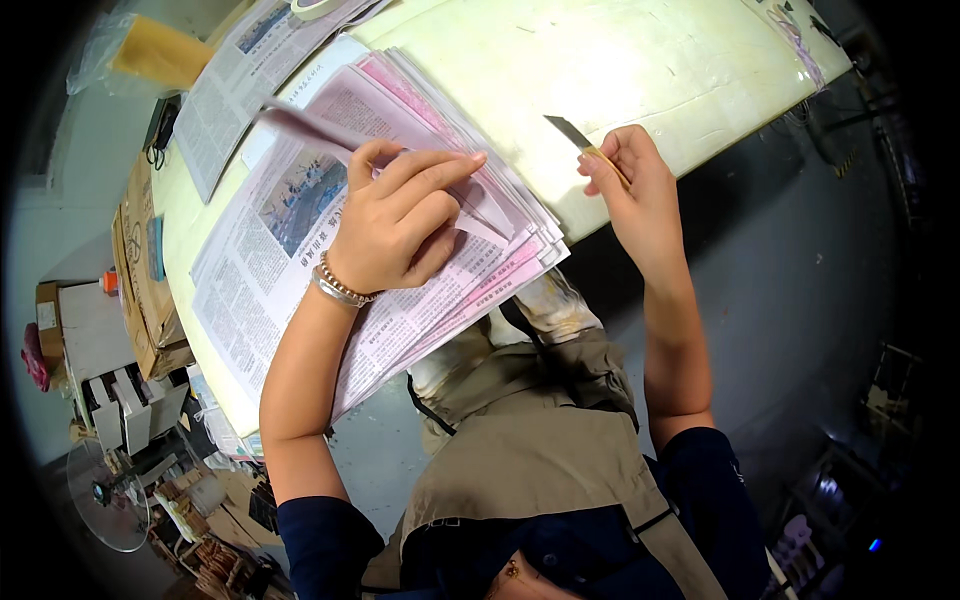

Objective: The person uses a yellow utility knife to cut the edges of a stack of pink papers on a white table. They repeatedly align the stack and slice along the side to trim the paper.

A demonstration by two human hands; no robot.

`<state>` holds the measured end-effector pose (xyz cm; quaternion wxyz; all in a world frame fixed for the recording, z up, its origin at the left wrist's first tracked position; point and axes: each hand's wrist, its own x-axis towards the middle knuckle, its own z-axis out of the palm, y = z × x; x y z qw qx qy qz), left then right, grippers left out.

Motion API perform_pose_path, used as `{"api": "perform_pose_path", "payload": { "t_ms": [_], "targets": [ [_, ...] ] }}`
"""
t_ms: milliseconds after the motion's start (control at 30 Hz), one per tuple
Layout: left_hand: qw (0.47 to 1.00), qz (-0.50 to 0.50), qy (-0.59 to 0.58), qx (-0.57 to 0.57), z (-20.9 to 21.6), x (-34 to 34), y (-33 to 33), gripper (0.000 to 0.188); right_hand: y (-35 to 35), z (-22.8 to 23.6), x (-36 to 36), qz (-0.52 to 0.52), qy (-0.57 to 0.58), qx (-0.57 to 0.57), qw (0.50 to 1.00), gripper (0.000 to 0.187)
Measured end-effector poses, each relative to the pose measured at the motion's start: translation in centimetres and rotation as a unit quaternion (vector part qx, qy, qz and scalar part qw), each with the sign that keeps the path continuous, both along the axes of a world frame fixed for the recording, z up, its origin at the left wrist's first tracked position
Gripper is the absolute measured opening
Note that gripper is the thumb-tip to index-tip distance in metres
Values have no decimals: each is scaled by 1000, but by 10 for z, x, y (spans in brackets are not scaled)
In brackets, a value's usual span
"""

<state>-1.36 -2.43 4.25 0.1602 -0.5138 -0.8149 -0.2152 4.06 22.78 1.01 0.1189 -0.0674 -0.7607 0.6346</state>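
My left hand (398, 222) lies over a stack of newspapers (262, 290), palm down, its fingers apart and partly bent. Under and beside its fingers a loose newspaper sheet (312, 126) rises in a curl from the stack; whether the fingertips pinch it is hidden. A beaded bracelet and a metal bangle circle my left wrist. Off the stack's right side, my right hand (632, 180) is closed around a utility knife (608, 166) with a yellowish handle. Its dark blade points up and left, above the pale tabletop and apart from the paper.
The pale table (640, 70) extends to the far right, with purple string (797, 45) at its corner. More newspapers (225, 110) and a tape roll (316, 8) lie at the far left. Cardboard boxes (150, 290) and a clear fan (105, 493) stand left of the table.
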Motion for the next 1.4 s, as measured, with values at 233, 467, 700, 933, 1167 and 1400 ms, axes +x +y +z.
{"api": "perform_pose_path", "payload": {
  "t_ms": [233,467,700,933,1167,1400],
  "targets": [
    [996,-31,79,3,-6,-3,0,19,-14,12,24,36,-19,-78,996,14],
    [998,-13,66,-7,-4,1,0,20,-22,12,29,54,-36,-107,992,14],
    [997,-11,76,-12,-7,0,0,22,-22,4,30,49,-34,-123,991,16],
    [996,-27,79,-9,-9,-1,-3,21,-21,10,32,56,-45,-103,992,17],
    [999,4,34,27,-4,0,6,17,-14,19,31,75,-38,-53,995,22],
    [999,28,19,-35,-3,-2,13,29,-4,41,28,80,-36,41,995,20]
  ]
}}
